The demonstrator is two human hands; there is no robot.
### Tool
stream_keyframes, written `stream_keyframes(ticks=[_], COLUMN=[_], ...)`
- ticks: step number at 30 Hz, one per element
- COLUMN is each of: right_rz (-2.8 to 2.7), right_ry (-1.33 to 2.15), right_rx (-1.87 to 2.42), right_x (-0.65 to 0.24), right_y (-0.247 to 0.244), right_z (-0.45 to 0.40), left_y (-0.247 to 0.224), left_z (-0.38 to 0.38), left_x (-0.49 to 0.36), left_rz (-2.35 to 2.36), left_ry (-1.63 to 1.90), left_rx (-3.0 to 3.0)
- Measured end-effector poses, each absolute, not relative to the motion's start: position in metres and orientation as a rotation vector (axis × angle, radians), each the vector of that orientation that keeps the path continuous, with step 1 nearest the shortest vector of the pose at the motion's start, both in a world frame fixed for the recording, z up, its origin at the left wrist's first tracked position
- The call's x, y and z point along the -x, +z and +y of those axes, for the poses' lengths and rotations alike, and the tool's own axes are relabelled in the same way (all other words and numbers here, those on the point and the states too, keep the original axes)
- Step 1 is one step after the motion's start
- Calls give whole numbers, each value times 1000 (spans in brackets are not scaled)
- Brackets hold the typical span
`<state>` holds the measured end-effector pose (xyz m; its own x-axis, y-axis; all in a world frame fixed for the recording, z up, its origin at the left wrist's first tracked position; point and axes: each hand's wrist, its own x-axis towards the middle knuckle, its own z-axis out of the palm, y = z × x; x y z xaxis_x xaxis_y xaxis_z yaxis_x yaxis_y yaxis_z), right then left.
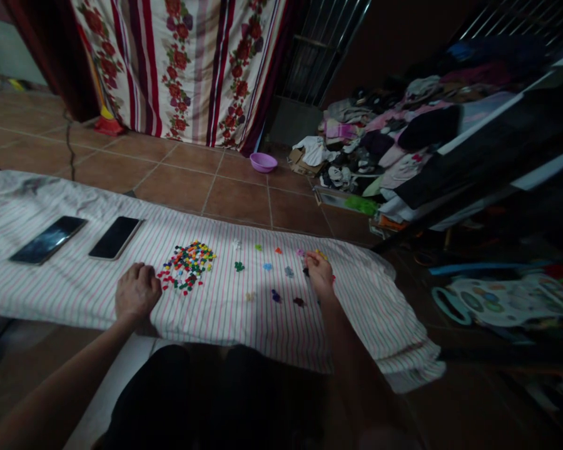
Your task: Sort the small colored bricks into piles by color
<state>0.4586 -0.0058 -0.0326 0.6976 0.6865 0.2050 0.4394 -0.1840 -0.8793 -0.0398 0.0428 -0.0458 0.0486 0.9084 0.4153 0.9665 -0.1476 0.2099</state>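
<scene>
A heap of small multicoloured pieces (190,264) lies on the striped cloth. My left hand (138,292) rests at its left edge with the fingers curled; what it holds, if anything, is hidden. To the right, small groups sorted by colour are spread out, among them white (236,244), dark green (239,267), light blue (267,267), grey (289,272), dark blue (276,295) and brown (299,302). My right hand (318,270) is over the right end of these groups, fingertips pinched beside the pink (300,252) and black pieces. Anything between its fingertips is too small to see.
Two phones (49,239) (116,237) lie on the cloth (216,322) at the left. Beyond it, a purple basin (263,163) stands on the tiled floor before a floral curtain (178,69). Clothes (385,134) are piled at the back right.
</scene>
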Motion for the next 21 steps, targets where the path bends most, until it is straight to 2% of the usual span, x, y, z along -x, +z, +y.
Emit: stream_keyframes(ticks=[7,11,21], right_rz=[-1205,-1474,-1772], right_ry=[571,527,280], right_rx=[1523,1493,1731], right_x=[-311,-237,-178], right_y=[-38,-42,-57], right_z=[1,10,81], left_y=[-49,-49,-46], left_z=[44,44,42], left_x=[41,40,37], left_rz=[-1955,-1951,-1983], left_ry=[-730,-744,-773], left_rx=[2189,2186,2179])
